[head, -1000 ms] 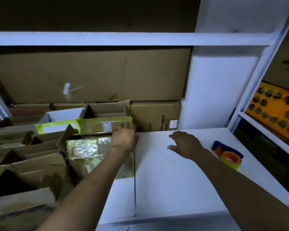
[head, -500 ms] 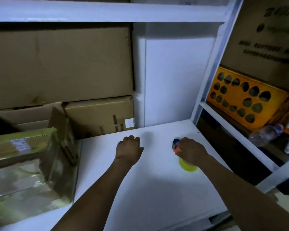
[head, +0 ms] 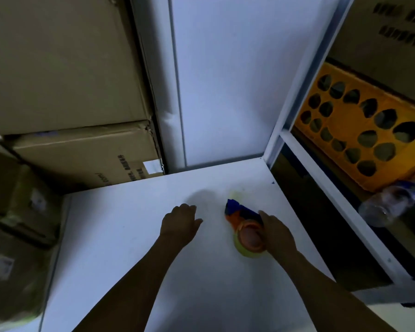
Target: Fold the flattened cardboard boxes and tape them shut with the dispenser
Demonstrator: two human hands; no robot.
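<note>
Worktop (head: 130,259), near right edge: right hand (head: 277,232) now grips the dispenser (head: 243,224), left hand (head: 179,224) is off the box (head: 19,231), fingers loose and empty, so taping looks next.

Bare white tabletop (head: 130,236) lies open between the hands and on their near side. Beyond the left hand (head: 179,224), stacked cardboard boxes (head: 82,159) wall off the back, and a tape-wrapped box (head: 17,236) blocks the far left. The tape dispenser (head: 244,226) sits under the right hand (head: 277,232). A white frame rail (head: 340,207) bounds that hand's right side, and a white panel (head: 225,92) closes the back.
</note>
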